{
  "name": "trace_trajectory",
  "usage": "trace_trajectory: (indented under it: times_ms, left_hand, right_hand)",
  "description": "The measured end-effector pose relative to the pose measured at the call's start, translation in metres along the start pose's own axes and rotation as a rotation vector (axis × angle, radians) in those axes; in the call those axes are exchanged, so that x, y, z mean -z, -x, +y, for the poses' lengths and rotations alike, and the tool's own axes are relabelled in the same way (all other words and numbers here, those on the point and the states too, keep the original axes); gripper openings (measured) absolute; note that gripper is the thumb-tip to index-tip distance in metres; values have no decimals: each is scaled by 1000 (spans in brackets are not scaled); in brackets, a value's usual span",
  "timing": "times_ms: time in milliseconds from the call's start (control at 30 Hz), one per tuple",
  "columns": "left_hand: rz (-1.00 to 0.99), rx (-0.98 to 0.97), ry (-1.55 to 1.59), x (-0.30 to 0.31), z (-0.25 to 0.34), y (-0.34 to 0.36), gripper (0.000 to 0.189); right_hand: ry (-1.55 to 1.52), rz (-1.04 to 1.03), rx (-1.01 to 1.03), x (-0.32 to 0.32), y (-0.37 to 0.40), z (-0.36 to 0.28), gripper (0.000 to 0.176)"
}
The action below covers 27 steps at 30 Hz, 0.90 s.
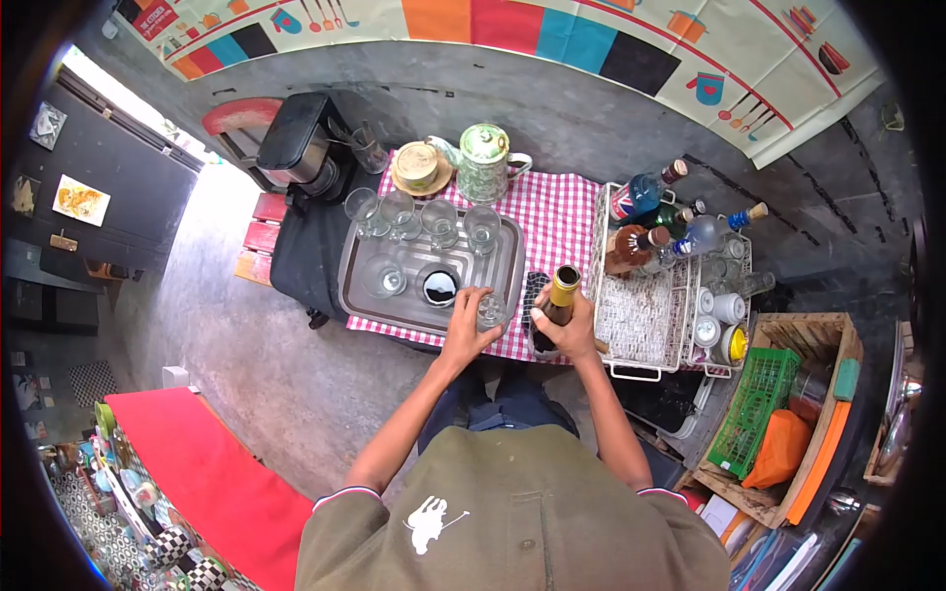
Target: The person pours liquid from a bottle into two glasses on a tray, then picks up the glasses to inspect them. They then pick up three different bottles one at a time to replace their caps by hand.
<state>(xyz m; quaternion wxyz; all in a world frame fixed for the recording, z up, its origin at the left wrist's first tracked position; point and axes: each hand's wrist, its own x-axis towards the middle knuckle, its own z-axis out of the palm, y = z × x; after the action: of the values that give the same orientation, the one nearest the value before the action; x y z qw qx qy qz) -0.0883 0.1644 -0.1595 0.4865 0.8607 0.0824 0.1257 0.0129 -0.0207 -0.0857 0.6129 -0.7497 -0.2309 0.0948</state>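
Observation:
My right hand [574, 332] is wrapped round a dark bottle [557, 307] with a yellow neck, upright at the front edge of the checked cloth. My left hand [466, 327] has its thumb and fingers closed round a small clear glass [492, 310] at the tray's front right corner. Just left of it on the grey tray [394, 313] stands a glass holding dark liquid [439, 288]. Beside that is another clear glass [384, 277]. Several stemmed glasses [440, 224] line the back of the tray.
Behind the tray are a green patterned pot [484, 163] and a lidded cup on a saucer [418, 167]. A coffee maker [301, 143] stands at the left. On the right, a white wire rack [645, 364] holds several bottles and cups, near a wooden crate [803, 340].

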Motion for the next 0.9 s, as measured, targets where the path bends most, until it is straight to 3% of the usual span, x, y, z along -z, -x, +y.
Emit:
trace_trajectory:
  times_ms: [100,300,600,900]
  left_hand:
    - [56,-67,-14,16,13,-6,70]
    - [140,46,169,41,29,-10,68]
    - [131,-57,184,92,46,-22,71]
    - [-7,61,427,109,52,-29,70]
  right_hand:
    - [16,-52,-9,-1,-1,-4,46]
    - [136,-131,-9,-9,2,-12,46]
    - [293,-288,-76,-26,-3,-52,46]
    - [413,-428,-170,-26,-4,-79,44]
